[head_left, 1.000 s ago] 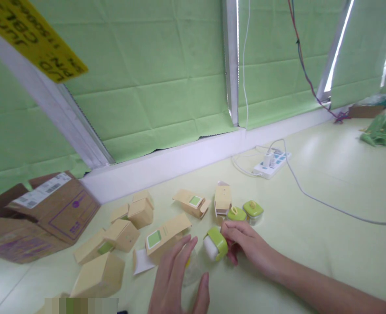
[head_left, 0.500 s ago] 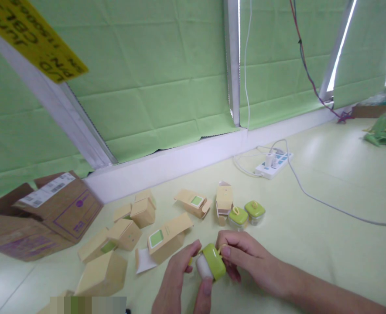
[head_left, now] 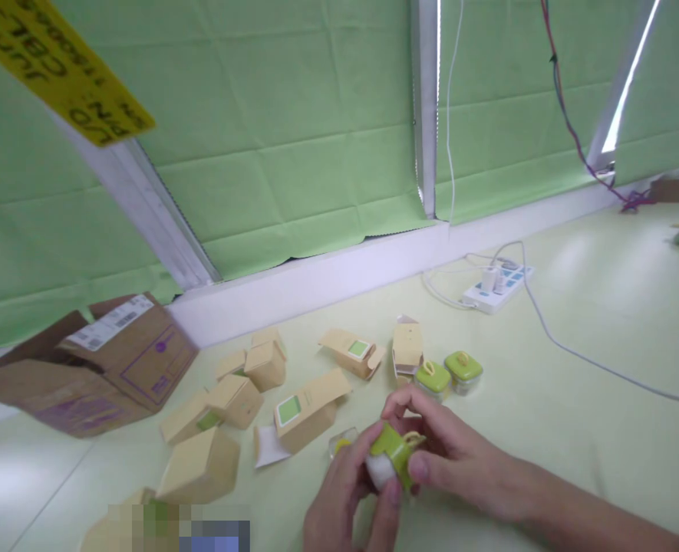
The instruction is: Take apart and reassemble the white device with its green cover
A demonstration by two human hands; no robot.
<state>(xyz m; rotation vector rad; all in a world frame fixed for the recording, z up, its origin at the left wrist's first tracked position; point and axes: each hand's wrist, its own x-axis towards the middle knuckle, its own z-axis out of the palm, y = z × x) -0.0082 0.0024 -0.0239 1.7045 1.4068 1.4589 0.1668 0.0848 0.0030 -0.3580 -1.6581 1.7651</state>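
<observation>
Between my two hands is a small green lid (head_left: pixel 395 447), tilted, with a white underside (head_left: pixel 380 469) and a pale yellow pull loop (head_left: pixel 413 439). My left hand (head_left: pixel 354 491) closes round the white part, fingers behind it and thumb in front. From the other side my right hand (head_left: pixel 446 445) grips the green part, its thumb near the loop. A small clear cup (head_left: pixel 341 441) with something yellow in it stands on the floor just behind my left fingers, partly hidden by them. Two matching containers with green lids (head_left: pixel 433 376) (head_left: pixel 464 366) stand beyond my right hand.
Opened cartons (head_left: pixel 310 414) (head_left: pixel 355 351) (head_left: pixel 408 346) lie ahead. Several closed beige boxes (head_left: pixel 201 464) are grouped at left, before a large open cardboard box (head_left: pixel 137 360). A white power strip (head_left: pixel 499 288) with a grey cable (head_left: pixel 592 360) lies at right. Green blinds (head_left: pixel 293 123) hang behind.
The view has shifted slightly left. My right fingers have moved from pinching the loop to wrapping round the lid. The clear cup now shows behind my left hand.
</observation>
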